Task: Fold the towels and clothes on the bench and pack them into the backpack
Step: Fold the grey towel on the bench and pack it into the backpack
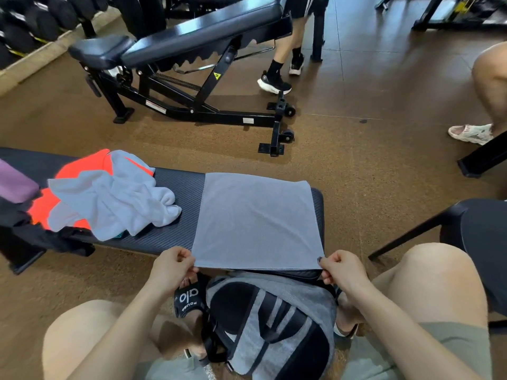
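Head view: left hand (172,266) and right hand (341,270) each pinch a near corner of the grey towel (256,220), which lies flat on the bench (178,187), extending toward frame top.

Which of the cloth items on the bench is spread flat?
The grey towel at the bench's right end, pinched by both hands; the white and orange clothes lie crumpled.

Only one view here, head cam, wide-angle, edges bend quite a bit. Worn by seated person, looks forward and down over own knees. Both hands (175,267) (343,270) close in, low centre of frame. Flat bench (175,193) runs crosswise just ahead, near. Backpack (274,325) right under lens between legs. Farther up: incline bench (192,42), gym floor (370,105), well apart.
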A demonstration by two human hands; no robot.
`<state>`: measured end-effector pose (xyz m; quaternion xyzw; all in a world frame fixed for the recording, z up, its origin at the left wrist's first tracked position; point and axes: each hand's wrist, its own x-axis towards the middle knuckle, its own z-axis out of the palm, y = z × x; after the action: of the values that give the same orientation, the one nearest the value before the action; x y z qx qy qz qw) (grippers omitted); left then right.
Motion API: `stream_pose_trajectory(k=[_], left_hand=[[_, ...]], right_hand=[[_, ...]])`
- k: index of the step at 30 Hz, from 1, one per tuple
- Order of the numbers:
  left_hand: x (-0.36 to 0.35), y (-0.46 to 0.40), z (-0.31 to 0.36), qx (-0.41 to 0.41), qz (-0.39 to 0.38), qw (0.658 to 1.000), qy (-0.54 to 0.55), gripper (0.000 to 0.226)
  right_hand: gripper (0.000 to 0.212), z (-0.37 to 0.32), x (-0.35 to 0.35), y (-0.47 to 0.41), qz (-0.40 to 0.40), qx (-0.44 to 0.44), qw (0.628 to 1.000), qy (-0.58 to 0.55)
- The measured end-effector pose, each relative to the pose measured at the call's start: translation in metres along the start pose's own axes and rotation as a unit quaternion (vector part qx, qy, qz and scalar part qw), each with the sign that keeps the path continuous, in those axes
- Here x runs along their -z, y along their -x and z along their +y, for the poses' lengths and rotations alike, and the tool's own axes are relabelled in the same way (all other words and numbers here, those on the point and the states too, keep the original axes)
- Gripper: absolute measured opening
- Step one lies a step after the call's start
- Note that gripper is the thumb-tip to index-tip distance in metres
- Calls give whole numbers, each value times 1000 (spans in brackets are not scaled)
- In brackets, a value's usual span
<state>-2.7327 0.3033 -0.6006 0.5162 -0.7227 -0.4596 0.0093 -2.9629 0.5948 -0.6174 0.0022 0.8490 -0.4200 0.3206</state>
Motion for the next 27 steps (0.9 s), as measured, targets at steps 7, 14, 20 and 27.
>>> stream_pose_trajectory(k=[7,14,20,27], left_hand=[[-3,1,5,-20,30,998,-52,3],[-20,7,27,-201,130,903,-357,36],[-75,-18,86,-288,23,863,-415,62],[-161,-44,118,-354,-15,828,-434,69]], right_hand=[[22,2,-2,0,-7,-6,1000,-12],[13,6,-10,10,-16,5,999,38],[21,-1,-6,11,-67,-35,993,87],[60,-65,-9,-44,49,233,927,290]])
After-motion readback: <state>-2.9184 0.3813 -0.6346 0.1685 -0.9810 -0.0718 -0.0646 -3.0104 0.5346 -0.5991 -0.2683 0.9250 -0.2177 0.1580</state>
